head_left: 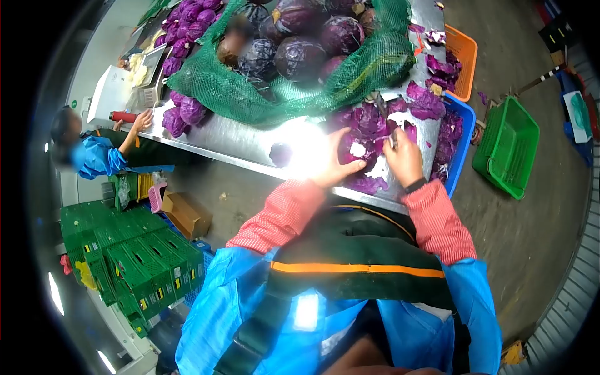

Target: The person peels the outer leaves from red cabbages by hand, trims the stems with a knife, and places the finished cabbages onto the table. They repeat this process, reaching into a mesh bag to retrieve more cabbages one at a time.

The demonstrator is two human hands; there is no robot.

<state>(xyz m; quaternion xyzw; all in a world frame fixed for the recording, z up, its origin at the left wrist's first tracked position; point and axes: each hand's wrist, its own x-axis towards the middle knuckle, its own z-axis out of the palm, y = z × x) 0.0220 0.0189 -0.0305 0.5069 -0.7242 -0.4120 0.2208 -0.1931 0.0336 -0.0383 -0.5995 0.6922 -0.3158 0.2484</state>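
Cut red cabbage, white core exposed, near right end of steel table, within easy reach for trimming. Left hand spread flat, thumb out, apparently steadying it; fingertips lost in glare. Right hand curled shut round slim tool, likely knife, tip toward core. Stripped leaves strewn right, beside blue crate, probably placed at table end for waste. Whole heads in green net, far. Co-worker's hand far left.
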